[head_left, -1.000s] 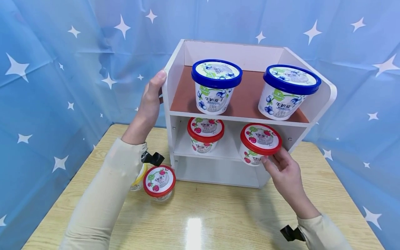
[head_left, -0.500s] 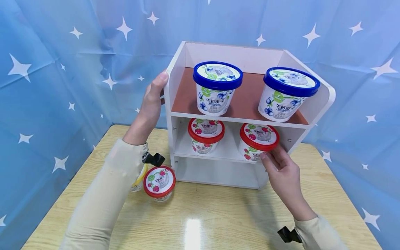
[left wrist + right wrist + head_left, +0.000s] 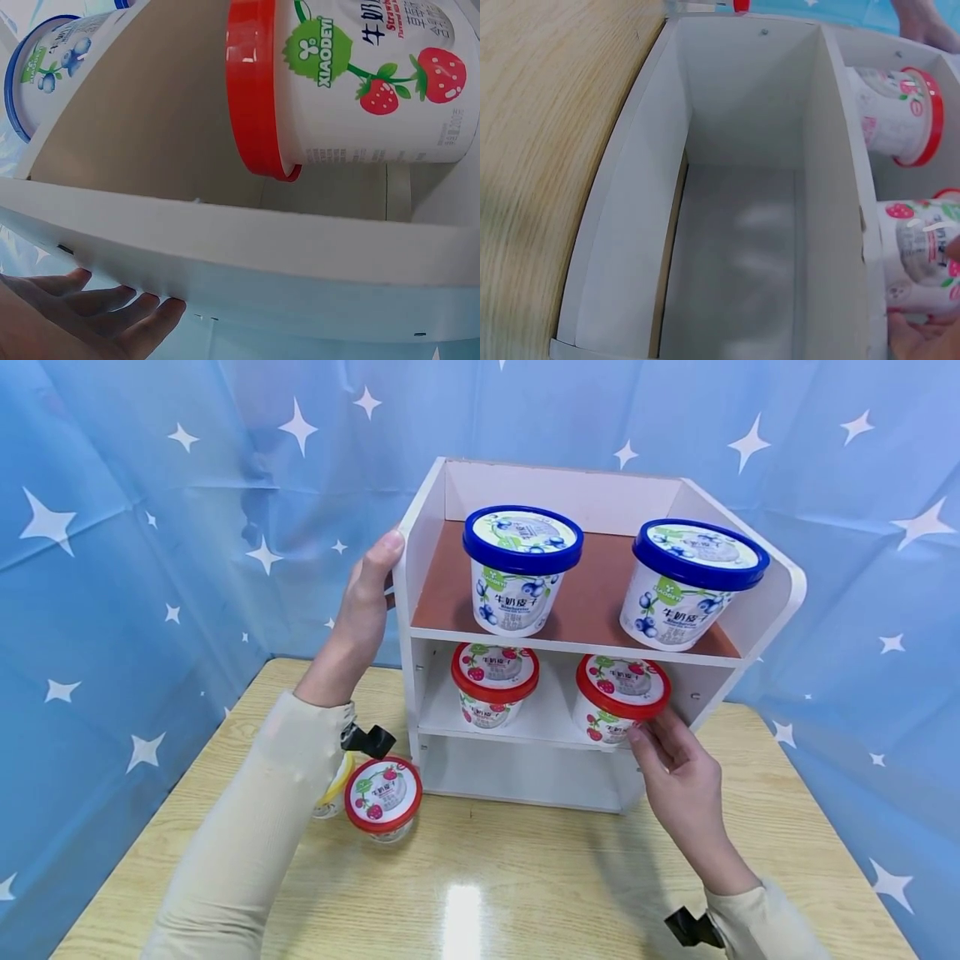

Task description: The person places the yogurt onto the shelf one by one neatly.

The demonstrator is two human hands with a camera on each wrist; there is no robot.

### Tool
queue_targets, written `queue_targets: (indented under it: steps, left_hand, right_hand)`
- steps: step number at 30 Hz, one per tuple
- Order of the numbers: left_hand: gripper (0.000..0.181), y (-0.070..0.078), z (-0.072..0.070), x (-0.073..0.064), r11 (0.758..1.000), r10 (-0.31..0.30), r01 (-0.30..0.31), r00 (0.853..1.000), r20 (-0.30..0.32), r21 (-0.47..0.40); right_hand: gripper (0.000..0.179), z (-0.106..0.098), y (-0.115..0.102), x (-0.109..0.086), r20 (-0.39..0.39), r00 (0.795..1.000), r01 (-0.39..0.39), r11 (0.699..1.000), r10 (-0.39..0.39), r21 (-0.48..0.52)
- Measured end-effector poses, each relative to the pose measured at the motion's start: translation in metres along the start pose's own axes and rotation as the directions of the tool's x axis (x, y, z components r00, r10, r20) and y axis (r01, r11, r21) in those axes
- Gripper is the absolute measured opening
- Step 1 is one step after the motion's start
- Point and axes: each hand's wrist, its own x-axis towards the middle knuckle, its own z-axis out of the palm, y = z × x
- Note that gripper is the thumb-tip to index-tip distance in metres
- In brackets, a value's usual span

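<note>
My right hand grips a red-lidded strawberry cup from its right side, with the thumb in front. That cup stands at the right end of the white shelf unit's middle level. In the right wrist view, fingers show at the lower side of the cup. A matching cup sits to the left on the same level. My left hand rests against the unit's outer left side. In the left wrist view its outstretched fingers touch the panel.
Two blue-lidded blueberry cups stand on the brown top level. The bottom compartment lies below the strawberry cups. Left of the unit, another red-lidded cup and a yellow-lidded cup stand on the wooden table.
The right hand has moved the strawberry cup slightly back and left, deeper onto the middle level. My left hand keeps its place on the unit's side.
</note>
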Motion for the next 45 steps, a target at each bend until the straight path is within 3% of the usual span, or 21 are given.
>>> queue_targets:
  steps: [7, 21, 31, 35, 41, 45]
  left_hand:
    - [0.066, 0.001, -0.001, 0.0, 1.0, -0.001, 0.001, 1.0, -0.002, 0.003]
    - [0.066, 0.0, -0.001, -0.001, 0.999, -0.018, 0.019, 1.0, -0.024, 0.033]
    - [0.066, 0.0, 0.0, 0.001, 0.999, -0.021, 0.022, 1.0, -0.021, 0.033]
    - [0.067, 0.0, -0.001, 0.0, 0.999, -0.031, 0.031, 0.999, -0.023, 0.025]
    - [0.067, 0.0, 0.0, -0.001, 0.999, -0.035, 0.036, 0.999, -0.017, 0.019]
    - [0.066, 0.001, -0.001, -0.002, 0.999, -0.035, 0.036, 0.999, -0.016, 0.028]
  right_hand:
    - [0.049, -0.001, 0.0, -0.005, -0.019, 1.0, 0.008, 1.0, -0.008, 0.019]
    - [0.042, -0.006, -0.002, -0.005, -0.135, 0.974, 0.19, 0.981, -0.183, 0.039]
    - [0.02, -0.013, -0.001, 0.006, -0.321, 0.891, 0.376, 0.918, -0.322, 0.125]
    - [0.022, -0.014, -0.005, 0.009, -0.348, 0.873, 0.412, 0.898, -0.341, 0.153]
    - [0.019, -0.016, -0.009, 0.018, -0.452, 0.816, 0.495, 0.839, -0.36, 0.224]
    - [0.023, -0.018, -0.016, 0.024, -0.479, 0.803, 0.503, 0.834, -0.355, 0.226]
